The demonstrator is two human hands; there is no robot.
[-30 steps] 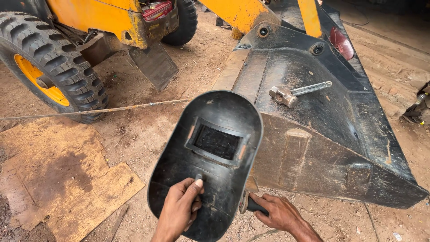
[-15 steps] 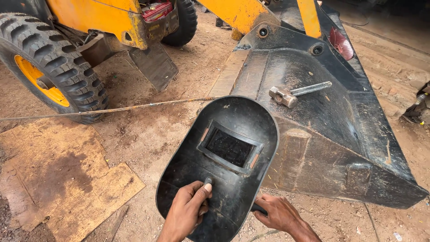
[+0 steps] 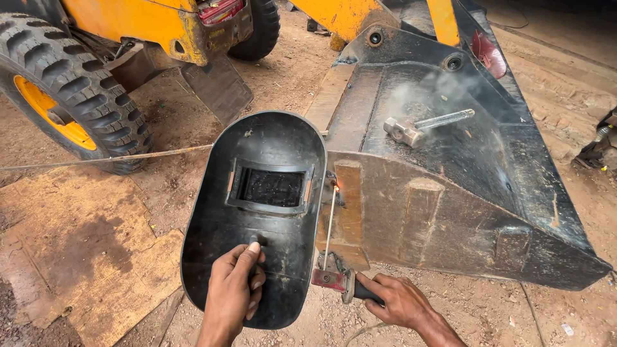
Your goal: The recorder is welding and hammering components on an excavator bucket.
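My left hand [image 3: 232,292] grips the handle inside a black hand-held welding shield [image 3: 257,212] with a dark rectangular window, held upright in front of me. My right hand [image 3: 398,301] is closed on a red electrode holder [image 3: 334,278]. Its thin rod [image 3: 330,225] points up to the front edge of a large steel loader bucket [image 3: 463,218], where a small orange glow [image 3: 335,187] shows at the rod tip. Pale smoke drifts over the bucket's inside.
A hammer [image 3: 421,126] lies inside the bucket. A yellow machine with a big black tyre [image 3: 71,96] stands at the upper left. A worn board [image 3: 71,250] lies on the dirt ground at the left. A cable [image 3: 109,158] runs across the ground.
The shield has shifted left and turned upright, uncovering the electrode holder and rod. The rod tip now glows against the bucket edge and smoke has appeared.
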